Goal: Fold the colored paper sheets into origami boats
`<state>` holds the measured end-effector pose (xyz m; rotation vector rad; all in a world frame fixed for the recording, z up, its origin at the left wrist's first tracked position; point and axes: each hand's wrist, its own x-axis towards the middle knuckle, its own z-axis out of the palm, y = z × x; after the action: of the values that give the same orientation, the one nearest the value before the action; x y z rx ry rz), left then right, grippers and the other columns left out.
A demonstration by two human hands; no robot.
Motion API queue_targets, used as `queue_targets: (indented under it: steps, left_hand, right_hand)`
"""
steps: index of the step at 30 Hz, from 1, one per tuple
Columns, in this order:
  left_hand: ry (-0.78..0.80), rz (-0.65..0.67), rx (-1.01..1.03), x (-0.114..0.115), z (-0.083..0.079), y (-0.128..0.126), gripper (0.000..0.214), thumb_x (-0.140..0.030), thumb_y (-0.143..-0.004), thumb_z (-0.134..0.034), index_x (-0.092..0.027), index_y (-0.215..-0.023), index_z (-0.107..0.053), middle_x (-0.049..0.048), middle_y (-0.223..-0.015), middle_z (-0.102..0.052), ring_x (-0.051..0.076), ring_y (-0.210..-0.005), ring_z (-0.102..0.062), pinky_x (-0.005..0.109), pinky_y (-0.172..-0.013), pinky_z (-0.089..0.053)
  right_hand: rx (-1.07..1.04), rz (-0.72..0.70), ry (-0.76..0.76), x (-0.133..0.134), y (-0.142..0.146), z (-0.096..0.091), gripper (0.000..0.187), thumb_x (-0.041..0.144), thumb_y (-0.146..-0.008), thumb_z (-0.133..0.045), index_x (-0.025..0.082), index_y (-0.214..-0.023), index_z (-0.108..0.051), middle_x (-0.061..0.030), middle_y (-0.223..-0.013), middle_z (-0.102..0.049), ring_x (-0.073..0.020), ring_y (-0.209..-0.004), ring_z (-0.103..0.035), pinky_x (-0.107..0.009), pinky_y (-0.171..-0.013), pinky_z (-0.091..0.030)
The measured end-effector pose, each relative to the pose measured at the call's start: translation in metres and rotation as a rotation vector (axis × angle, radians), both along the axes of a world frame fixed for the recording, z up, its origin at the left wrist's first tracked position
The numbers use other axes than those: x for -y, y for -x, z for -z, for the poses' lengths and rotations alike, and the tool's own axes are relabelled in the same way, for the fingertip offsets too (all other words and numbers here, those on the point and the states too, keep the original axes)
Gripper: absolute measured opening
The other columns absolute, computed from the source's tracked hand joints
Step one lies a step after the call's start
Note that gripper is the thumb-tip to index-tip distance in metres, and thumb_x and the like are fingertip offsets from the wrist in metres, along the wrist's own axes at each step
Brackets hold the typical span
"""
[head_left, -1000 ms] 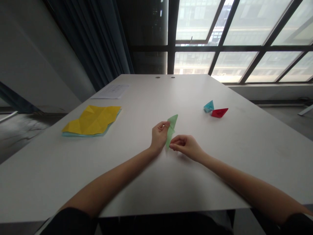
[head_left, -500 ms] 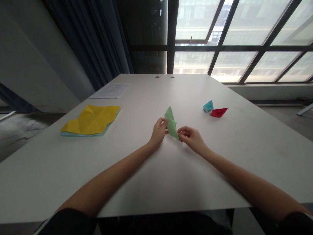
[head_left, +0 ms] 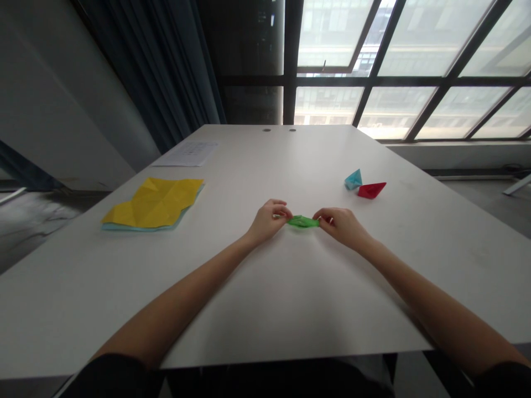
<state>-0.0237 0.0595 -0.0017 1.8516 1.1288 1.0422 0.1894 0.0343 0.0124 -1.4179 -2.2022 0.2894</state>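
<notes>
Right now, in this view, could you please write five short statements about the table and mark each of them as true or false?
1. The left hand and the right hand both hold the green paper. True.
2. The yellow sheet lies under the light blue paper. False: the yellow sheet lies on top of the light blue paper.
3. The red folded paper lies to the right of the green paper. True.
4. The white sheet lies nearer to the hands than the yellow sheet. False: the white sheet lies farther away.
5. The right hand is touching the red folded paper. False: it stays apart from it.
</notes>
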Motion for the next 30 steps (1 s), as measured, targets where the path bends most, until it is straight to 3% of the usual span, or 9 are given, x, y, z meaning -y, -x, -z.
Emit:
queue_targets:
  steps: [2, 5, 8, 12, 16, 23, 30]
  left_hand:
    - [0.027, -0.005, -0.104, -0.001, 0.000, 0.002, 0.012, -0.017, -0.065, -0.055, -0.017, -0.067, -0.067, 0.0052, -0.095, -0.060, 0.011, -0.071, -0.059, 0.024, -0.070, -0.047]
    - [0.106, -0.039, -0.239, -0.001, -0.001, 0.005, 0.018, -0.018, -0.064, -0.054, -0.019, -0.075, -0.069, 0.0010, -0.065, -0.062, 0.012, -0.058, -0.056, 0.022, -0.058, -0.045]
    - [0.150, -0.015, -0.292, 0.001, -0.002, 0.007, 0.024, -0.020, -0.062, -0.056, -0.019, -0.082, -0.069, -0.0012, -0.052, -0.059, 0.011, -0.047, -0.052, 0.020, -0.047, -0.039]
    - [0.123, 0.009, -0.283, 0.003, -0.001, 0.006, 0.025, -0.019, -0.060, -0.058, -0.018, -0.083, -0.069, -0.0013, -0.053, -0.060, 0.011, -0.047, -0.052, 0.020, -0.046, -0.037]
    - [0.100, 0.015, -0.315, 0.004, 0.001, 0.003, 0.026, -0.024, -0.061, -0.060, -0.018, -0.084, -0.068, -0.0008, -0.060, -0.063, 0.012, -0.052, -0.054, 0.020, -0.050, -0.039]
    - [0.050, 0.021, -0.358, 0.005, 0.002, 0.001, 0.032, -0.026, -0.060, -0.061, -0.021, -0.091, -0.065, -0.0019, -0.074, -0.064, 0.012, -0.062, -0.054, 0.020, -0.055, -0.039]
    - [0.053, 0.022, -0.396, 0.008, -0.001, 0.001, 0.031, -0.026, -0.059, -0.061, -0.020, -0.089, -0.063, -0.0030, -0.068, -0.059, 0.010, -0.055, -0.049, 0.019, -0.049, -0.034]
  right_hand:
    - [0.027, -0.012, 0.040, -0.003, -0.002, 0.001, 0.022, 0.018, -0.075, -0.046, 0.022, -0.080, -0.066, 0.0002, -0.065, -0.063, -0.0132, -0.058, -0.056, -0.024, -0.060, -0.041]
    - [0.033, -0.059, 0.054, -0.007, -0.001, 0.000, 0.020, 0.021, -0.076, -0.047, 0.021, -0.083, -0.066, -0.0024, -0.072, -0.064, -0.0140, -0.062, -0.057, -0.025, -0.061, -0.042]
    - [0.042, -0.159, 0.029, -0.009, 0.002, -0.004, 0.020, 0.028, -0.076, -0.053, 0.020, -0.089, -0.065, -0.0055, -0.083, -0.063, -0.0164, -0.072, -0.057, -0.028, -0.066, -0.044]
    - [0.102, -0.267, -0.003, -0.011, 0.009, -0.009, 0.033, 0.030, -0.072, -0.059, 0.020, -0.104, -0.060, -0.0075, -0.093, -0.062, -0.0212, -0.088, -0.055, -0.033, -0.078, -0.043]
    - [0.155, -0.279, 0.008, -0.013, 0.016, -0.012, 0.045, 0.032, -0.070, -0.063, 0.017, -0.112, -0.056, -0.0102, -0.099, -0.062, -0.0238, -0.092, -0.054, -0.035, -0.079, -0.043]
    - [0.228, -0.284, 0.010, -0.016, 0.027, -0.015, 0.032, 0.026, -0.071, -0.060, 0.016, -0.102, -0.060, -0.0065, -0.085, -0.065, -0.0206, -0.084, -0.055, -0.030, -0.075, -0.043]
    - [0.262, -0.180, 0.097, -0.023, 0.029, -0.011, 0.040, 0.027, -0.068, -0.061, 0.014, -0.106, -0.057, -0.0066, -0.086, -0.061, -0.0172, -0.076, -0.056, -0.026, -0.068, -0.041]
